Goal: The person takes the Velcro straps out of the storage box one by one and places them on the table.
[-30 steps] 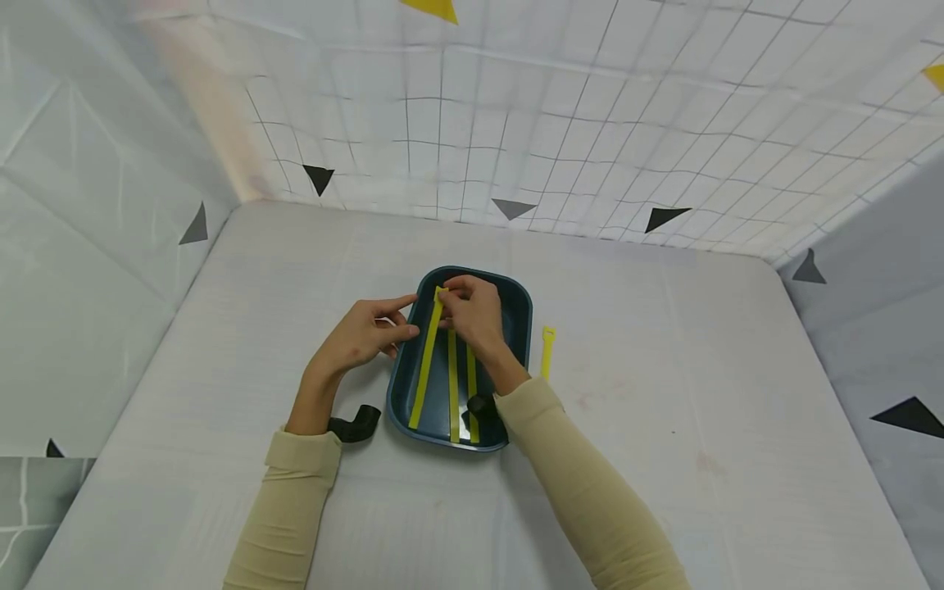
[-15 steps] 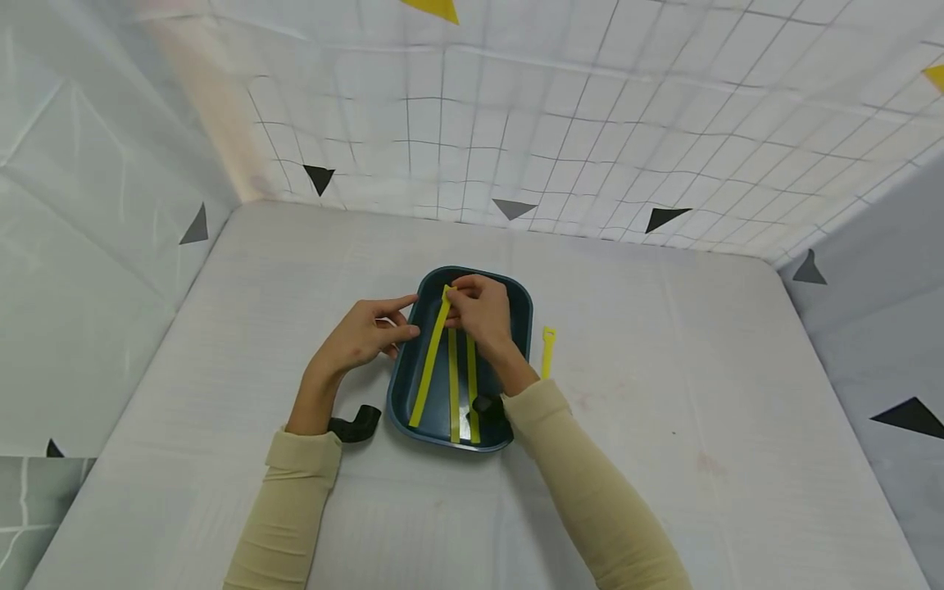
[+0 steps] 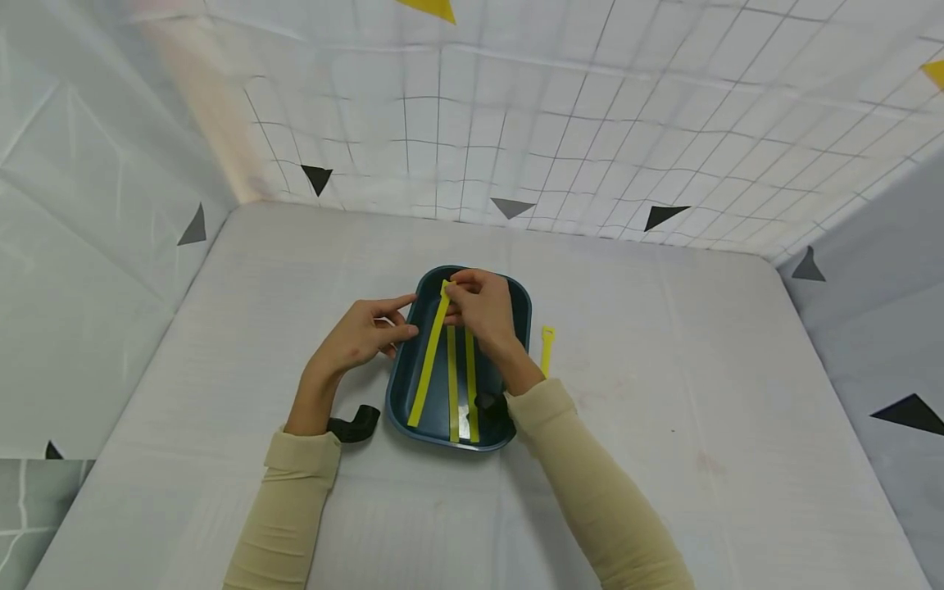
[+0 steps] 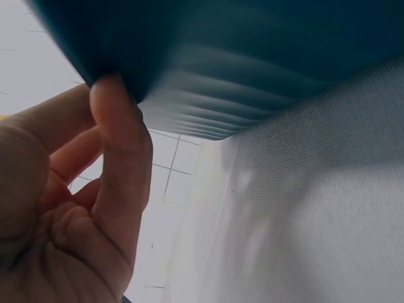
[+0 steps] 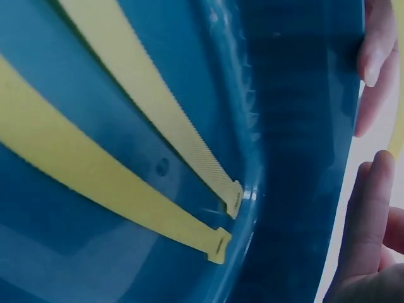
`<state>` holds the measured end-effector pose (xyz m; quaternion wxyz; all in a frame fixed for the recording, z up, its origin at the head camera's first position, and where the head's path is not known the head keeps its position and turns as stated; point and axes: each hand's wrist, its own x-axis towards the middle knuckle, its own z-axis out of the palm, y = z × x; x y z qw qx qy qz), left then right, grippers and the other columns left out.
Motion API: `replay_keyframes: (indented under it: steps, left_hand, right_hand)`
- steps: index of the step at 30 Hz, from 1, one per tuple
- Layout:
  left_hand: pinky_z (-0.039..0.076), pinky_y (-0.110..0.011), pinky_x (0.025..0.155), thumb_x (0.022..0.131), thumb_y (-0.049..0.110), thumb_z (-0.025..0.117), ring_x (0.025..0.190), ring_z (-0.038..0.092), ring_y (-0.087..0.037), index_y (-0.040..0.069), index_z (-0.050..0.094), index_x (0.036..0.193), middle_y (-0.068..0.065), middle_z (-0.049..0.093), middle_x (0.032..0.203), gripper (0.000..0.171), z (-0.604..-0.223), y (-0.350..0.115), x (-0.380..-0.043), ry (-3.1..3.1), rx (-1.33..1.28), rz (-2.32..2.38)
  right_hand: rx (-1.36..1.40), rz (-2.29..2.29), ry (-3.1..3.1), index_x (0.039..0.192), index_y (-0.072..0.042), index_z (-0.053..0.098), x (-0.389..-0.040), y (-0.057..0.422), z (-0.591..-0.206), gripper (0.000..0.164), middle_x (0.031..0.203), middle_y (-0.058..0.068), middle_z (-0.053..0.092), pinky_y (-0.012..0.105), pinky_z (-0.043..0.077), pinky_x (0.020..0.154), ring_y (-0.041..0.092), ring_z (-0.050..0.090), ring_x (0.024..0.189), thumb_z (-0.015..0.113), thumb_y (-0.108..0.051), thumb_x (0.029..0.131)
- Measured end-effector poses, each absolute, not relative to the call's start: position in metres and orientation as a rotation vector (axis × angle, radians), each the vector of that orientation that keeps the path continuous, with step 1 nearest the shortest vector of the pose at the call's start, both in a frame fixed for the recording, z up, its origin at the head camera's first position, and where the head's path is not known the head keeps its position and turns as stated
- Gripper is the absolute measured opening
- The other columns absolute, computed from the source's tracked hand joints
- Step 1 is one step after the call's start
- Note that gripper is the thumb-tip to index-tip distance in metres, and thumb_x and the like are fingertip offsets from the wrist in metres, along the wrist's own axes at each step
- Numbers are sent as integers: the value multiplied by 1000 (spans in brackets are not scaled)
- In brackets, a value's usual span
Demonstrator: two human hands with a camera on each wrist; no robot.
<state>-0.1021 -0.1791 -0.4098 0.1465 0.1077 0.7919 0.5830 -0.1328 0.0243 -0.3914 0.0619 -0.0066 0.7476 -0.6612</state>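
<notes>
A dark blue tray [image 3: 398, 401] stands on the table. My right hand [image 3: 483, 311] pinches the head end of a yellow cable tie [image 3: 428, 369] over the tray's far left part. That tie slants down toward the near left corner. Two more yellow ties, a middle one [image 3: 453, 385] and a right one [image 3: 472, 385], lie lengthwise on the tray floor; their slotted heads show in the right wrist view. My left hand [image 3: 357, 336] touches the tray's left rim with index finger and thumb, its other fingers bent below. In the left wrist view the thumb [image 4: 123, 145] rests against the outer wall.
Another yellow cable tie [image 3: 547, 352] lies on the white-covered table to the right of the tray, partly behind the right sleeve [image 3: 546, 406]. Dark curved pieces sit at both wrists, the left one [image 3: 357, 424] beside the tray. A white gridded sheet [image 3: 516, 123] hangs behind the table.
My right hand has shifted slightly right and then a little away, taking the head end of the cable tie along. The tie's near end and my left hand have hardly moved.
</notes>
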Motion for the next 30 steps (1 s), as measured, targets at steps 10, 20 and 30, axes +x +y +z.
replay_keyframes:
  steps: [10, 20, 30]
  left_hand:
    - [57, -39, 61, 95, 12, 69, 60, 60, -23, 5, 47, 146, -14, 61, 89, 56, -410, -180, -101, 2277, 278, 1676]
    - [57, -39, 61, 95, 13, 69, 60, 60, -25, 5, 48, 146, -15, 61, 89, 56, -410, -182, -100, 2288, 270, 1673]
    - [57, -39, 60, 95, 12, 68, 60, 60, -28, 4, 47, 146, -14, 61, 89, 56, -411, -179, -102, 2281, 306, 1676]
  right_hand:
    - [-40, -1989, 2247, 114, 3, 66, -131, 26, -380, 19, 96, 15, 65, 36, 60, 65, 22, 66, 67, 63, -6, 97]
    - [-37, -1992, 2242, 113, 3, 66, -129, 30, -372, 19, 97, 16, 65, 31, 59, 62, 21, 65, 66, 63, -7, 98]
    - [-41, -2014, 2253, 113, 5, 66, -129, 40, -370, 19, 97, 17, 66, 30, 59, 61, 21, 64, 65, 63, -5, 97]
